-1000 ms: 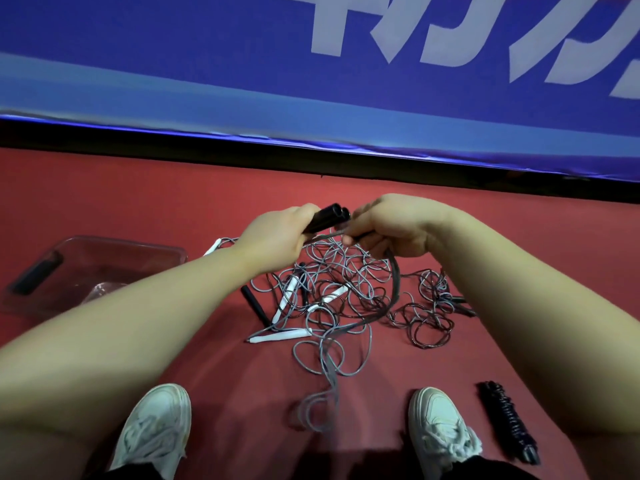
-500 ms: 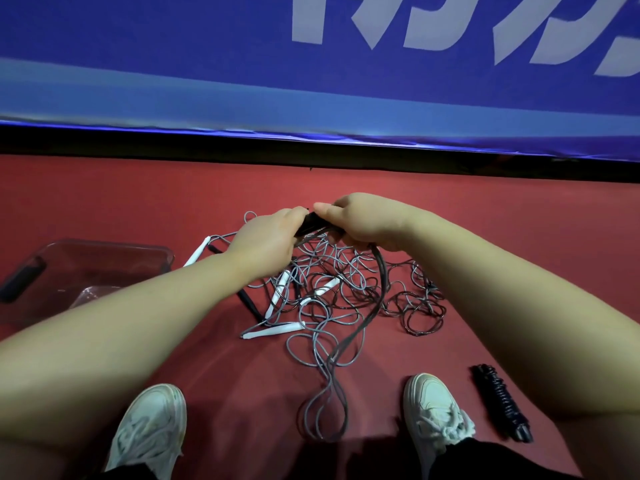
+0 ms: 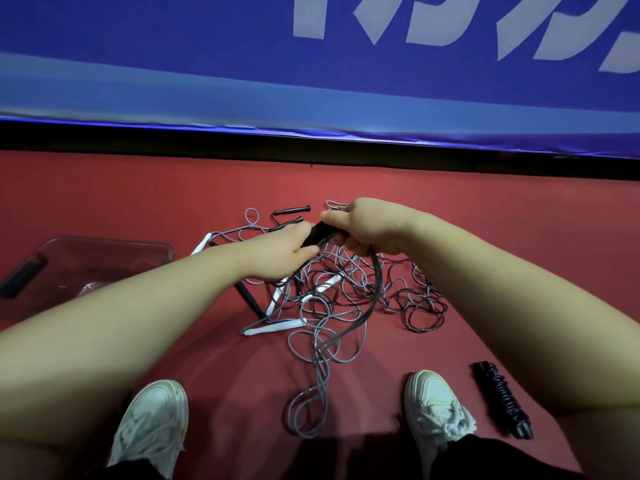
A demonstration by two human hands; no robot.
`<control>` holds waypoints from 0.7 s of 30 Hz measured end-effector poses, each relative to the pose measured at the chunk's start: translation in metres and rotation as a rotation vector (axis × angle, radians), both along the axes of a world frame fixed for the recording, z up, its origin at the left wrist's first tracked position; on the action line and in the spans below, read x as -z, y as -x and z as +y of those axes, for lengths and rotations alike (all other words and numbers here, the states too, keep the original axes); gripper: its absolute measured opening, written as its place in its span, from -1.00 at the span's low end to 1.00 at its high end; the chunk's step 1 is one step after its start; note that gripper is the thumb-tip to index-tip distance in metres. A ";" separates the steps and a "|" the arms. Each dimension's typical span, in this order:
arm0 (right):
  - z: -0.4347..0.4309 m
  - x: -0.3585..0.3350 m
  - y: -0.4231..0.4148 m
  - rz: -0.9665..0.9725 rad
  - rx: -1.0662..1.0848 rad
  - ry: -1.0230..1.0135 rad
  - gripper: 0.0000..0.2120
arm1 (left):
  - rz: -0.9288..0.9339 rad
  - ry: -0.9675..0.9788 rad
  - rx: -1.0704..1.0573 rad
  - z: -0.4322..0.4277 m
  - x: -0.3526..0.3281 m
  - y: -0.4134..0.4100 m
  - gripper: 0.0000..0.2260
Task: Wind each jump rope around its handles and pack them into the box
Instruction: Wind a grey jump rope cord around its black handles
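Note:
My left hand (image 3: 282, 252) grips a pair of black jump rope handles (image 3: 320, 233), held together above the floor. My right hand (image 3: 363, 225) holds the grey rope (image 3: 372, 292) against the handles' far end. That rope hangs in a long loop down to the floor between my shoes. Under my hands lies a tangled pile of ropes (image 3: 346, 289) with white handles (image 3: 273, 329) and black handles (image 3: 292, 211). One wound black rope (image 3: 502, 398) lies at the right. A clear plastic box (image 3: 104, 261) sits at the left.
My two white shoes (image 3: 152, 424) (image 3: 434, 410) stand on the red floor at the bottom. A blue banner wall (image 3: 311, 81) with a black base closes off the far side. A dark object (image 3: 22, 280) lies inside the box at its left end.
My hands have shifted slightly with the handles, and my right hand has carried the rope over the handles. The hanging loop has drawn up a little.

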State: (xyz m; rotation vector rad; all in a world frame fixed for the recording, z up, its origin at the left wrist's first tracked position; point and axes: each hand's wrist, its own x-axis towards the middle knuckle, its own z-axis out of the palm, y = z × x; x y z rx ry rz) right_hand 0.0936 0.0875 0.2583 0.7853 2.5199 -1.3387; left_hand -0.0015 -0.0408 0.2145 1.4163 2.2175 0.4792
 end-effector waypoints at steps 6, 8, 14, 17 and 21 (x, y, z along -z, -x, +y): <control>0.002 0.002 0.000 -0.002 0.045 0.114 -0.73 | 0.213 0.015 -0.067 0.004 0.004 -0.006 -0.68; 0.005 0.003 0.002 -0.004 0.061 0.176 -0.74 | 0.301 -0.005 -0.121 0.008 0.007 -0.009 -0.71; 0.011 0.005 0.001 -0.008 0.068 0.255 -0.69 | 0.370 0.011 -0.112 0.011 0.005 -0.012 -0.81; 0.018 -0.001 -0.003 -0.069 -0.060 0.088 -0.57 | 0.301 0.015 -0.116 0.014 0.002 -0.011 -0.82; 0.021 -0.011 -0.007 -0.031 -0.261 -0.634 -0.69 | 0.141 0.018 -0.137 0.010 0.004 -0.001 -0.84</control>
